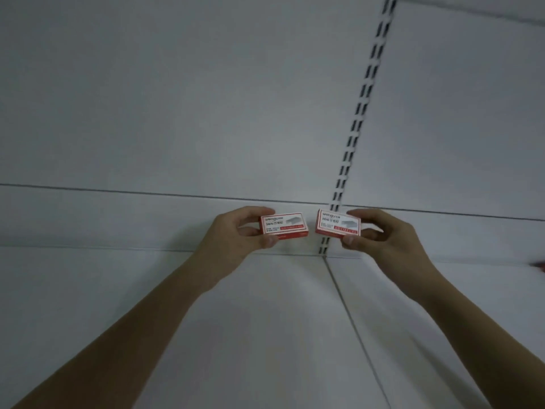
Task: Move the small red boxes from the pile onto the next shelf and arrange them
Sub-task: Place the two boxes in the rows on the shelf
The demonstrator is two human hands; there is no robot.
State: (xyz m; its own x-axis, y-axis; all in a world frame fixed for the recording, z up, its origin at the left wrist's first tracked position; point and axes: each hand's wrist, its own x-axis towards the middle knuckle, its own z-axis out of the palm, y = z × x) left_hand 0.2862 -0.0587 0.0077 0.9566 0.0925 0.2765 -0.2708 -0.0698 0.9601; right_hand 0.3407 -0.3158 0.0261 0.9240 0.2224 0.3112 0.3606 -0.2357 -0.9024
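The left hand (236, 231) and right hand (380, 234) are both raised near the middle of the frame, each pinching one small red box. The left hand holds the left box (284, 225) by its left end, fingers curled over the top edge and thumb pressed under the bottom edge. The right hand grips the right box (337, 225) by its right end in the same way, fingers on top, thumb below. Both boxes face the camera with their white printed labels showing, and the right one is tilted slightly. They sit side by side at about the same height, near each other but apart, with a gap between them. Behind that gap runs a slotted upright (358, 113), slanting from the upper right of the frame down to the centre. Below the hands lies a white shelf (265, 320), split by a seam just below the boxes. A bit of red (539, 265) shows at the right edge of the frame, too cropped to identify.
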